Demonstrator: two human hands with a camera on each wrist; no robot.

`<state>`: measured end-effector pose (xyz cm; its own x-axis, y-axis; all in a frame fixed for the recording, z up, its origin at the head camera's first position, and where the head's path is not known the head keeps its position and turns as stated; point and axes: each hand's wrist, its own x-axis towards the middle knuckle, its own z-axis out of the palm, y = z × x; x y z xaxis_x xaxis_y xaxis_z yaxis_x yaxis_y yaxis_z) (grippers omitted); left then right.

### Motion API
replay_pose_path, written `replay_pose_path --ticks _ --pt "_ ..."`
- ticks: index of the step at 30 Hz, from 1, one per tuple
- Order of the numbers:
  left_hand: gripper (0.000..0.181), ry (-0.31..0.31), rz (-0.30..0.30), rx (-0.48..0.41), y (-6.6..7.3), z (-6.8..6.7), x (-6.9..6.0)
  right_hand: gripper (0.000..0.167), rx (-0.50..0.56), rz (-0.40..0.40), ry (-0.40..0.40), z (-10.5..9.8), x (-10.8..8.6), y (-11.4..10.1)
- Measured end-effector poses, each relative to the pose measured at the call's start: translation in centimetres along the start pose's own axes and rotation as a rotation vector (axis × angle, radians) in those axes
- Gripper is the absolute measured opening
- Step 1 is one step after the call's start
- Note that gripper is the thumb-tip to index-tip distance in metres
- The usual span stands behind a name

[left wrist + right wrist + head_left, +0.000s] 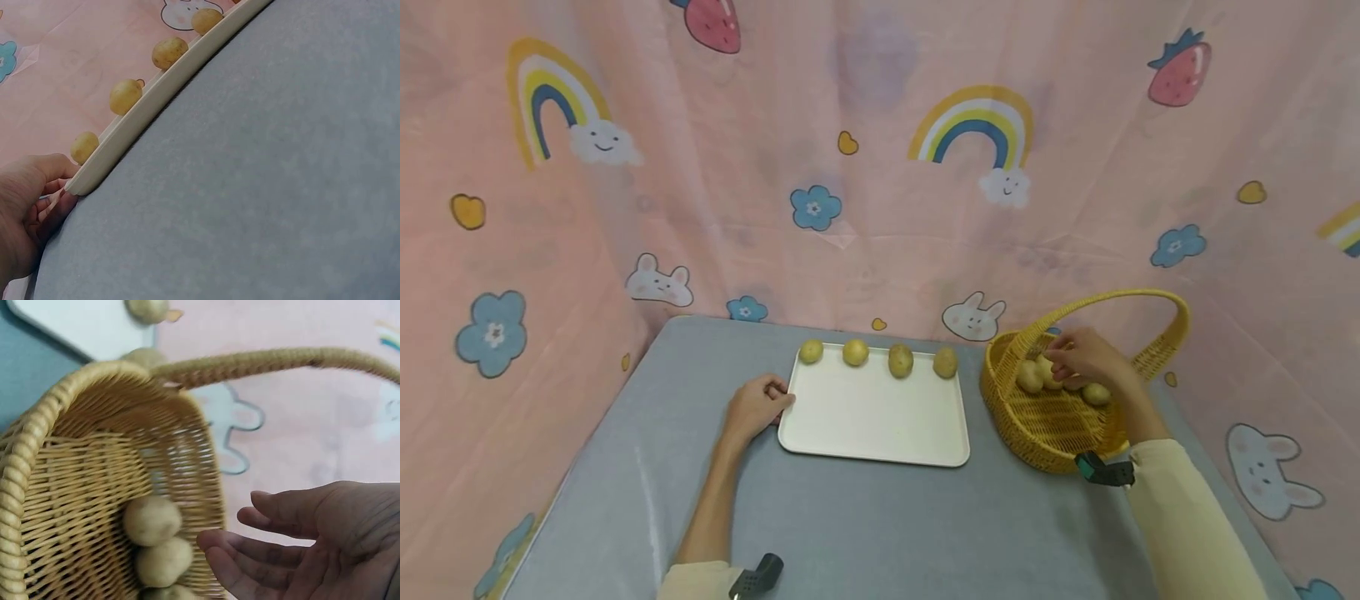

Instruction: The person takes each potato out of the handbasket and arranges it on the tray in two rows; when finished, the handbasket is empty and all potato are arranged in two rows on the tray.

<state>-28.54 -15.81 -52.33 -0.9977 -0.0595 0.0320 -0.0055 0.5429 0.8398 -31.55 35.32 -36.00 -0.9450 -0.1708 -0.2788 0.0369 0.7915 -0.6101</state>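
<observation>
A white rectangular tray lies on the table, with a row of potatoes along its far edge, among them a larger potato and a potato at the right corner. At the tray's left edge my left hand grips the rim between thumb and fingers; the left wrist view shows the left hand at the tray's corner. Over the yellow wicker basket hovers my right hand, fingers parted and holding nothing. Beneath it, several potatoes sit along one side inside the basket.
The basket's tall arched handle rises behind and beside my right hand. A grey cloth covers the table. Pink printed curtain hangs close behind the table and along its sides.
</observation>
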Motion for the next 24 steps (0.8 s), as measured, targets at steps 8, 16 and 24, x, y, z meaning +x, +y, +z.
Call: replay_pose_path --ticks 8,16,24 --pt "0.017 -0.010 0.010 -0.005 0.0 0.2 0.1 0.042 -0.032 0.000 -0.067 0.8 3.3 2.8" --pt "0.017 -0.004 0.004 0.004 0.1 0.1 0.2 0.051 -0.034 -0.021 -0.128 1.8 4.2 2.7" --pt "0.018 -0.001 -0.001 -0.001 0.0 -0.1 0.2 0.052 -0.148 -0.028 -0.135 2.3 5.2 2.5"
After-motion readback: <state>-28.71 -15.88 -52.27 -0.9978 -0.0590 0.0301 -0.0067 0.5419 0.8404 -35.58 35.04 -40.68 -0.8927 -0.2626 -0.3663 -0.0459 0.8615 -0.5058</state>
